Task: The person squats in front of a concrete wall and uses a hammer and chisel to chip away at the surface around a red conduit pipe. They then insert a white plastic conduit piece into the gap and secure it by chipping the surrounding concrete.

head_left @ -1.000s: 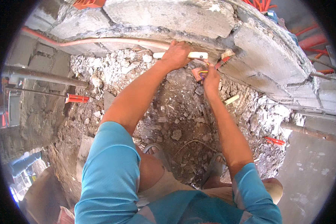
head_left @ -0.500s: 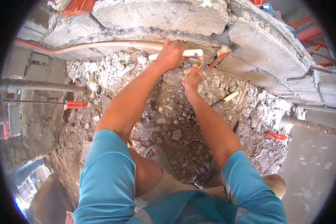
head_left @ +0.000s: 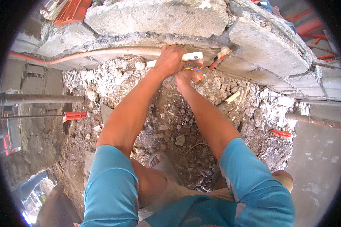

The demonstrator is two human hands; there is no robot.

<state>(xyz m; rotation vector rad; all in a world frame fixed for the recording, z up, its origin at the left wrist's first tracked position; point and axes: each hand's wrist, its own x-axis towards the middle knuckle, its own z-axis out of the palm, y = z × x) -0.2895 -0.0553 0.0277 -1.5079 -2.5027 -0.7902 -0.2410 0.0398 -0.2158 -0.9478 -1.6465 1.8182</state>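
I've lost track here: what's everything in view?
Bar: 1, cream, in left hand
Wires: several, multicoloured, at right hand
Stub: 1, orange, beside right hand
Tube: 1, orange, along wall
Wall: 1, grey, ahead
Stick: 1, pale yellow, ground, right
Channelled piece: 1, orange, top left
Small objects: 2, red, far left and right
Thick pipes: 2, greyish, left and right
Background tubes: several, red, top right
Rubble: uncounted, brown, ground
Sandal: 1 visible, grey, below
Hands: 2, bare, near wall

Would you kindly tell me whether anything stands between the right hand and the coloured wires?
Nothing visible does: the coloured wires reach the right hand. The white bar in the left hand lies above them in the picture, not between.
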